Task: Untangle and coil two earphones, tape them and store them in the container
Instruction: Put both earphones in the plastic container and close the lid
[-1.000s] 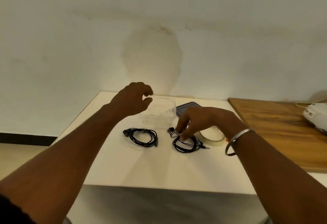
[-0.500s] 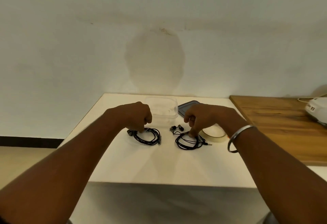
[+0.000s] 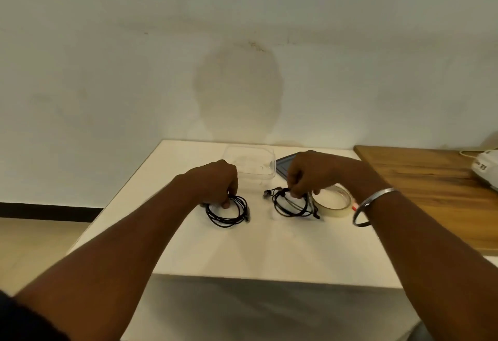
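Nearest: thin silver metal bangle (image 3: 381, 195) on the right wrist, irrelevant to the job. Next, both work items sit on the white worktop (image 3: 242, 254), past its middle toward the far edge. These are the left black earphone coil (image 3: 229, 215) and the right black earphone coil (image 3: 288, 210), apart from each other, each wound into a round stack of loops. Left grip (image 3: 215, 183): fingers curled down on the far-left arc of the left coil, pinching the cable; that coil looks flat on the worktop. Right grip (image 3: 310, 173): fingertips pinching the far arc of the right coil; that side may be raised a little, cannot tell for sure. The clear roll of adhesive tape (image 3: 335, 210) lies flat just beside the right coil, toward the worktop's right edge. Tape on either coil: too small to tell. By the far edge, the clear plastic container (image 3: 253, 152) stands with its lid off. The dark flat lid (image 3: 283, 165) lies just to its right, partly hidden by the right grip. My read: untangling and coiling are done, and pick-up of both coils is in hand. If untaped, each needs a strip first. Otherwise, lift while pinching across all loops so none spring out, clear the container's near wall, drop in, then fit the lid.
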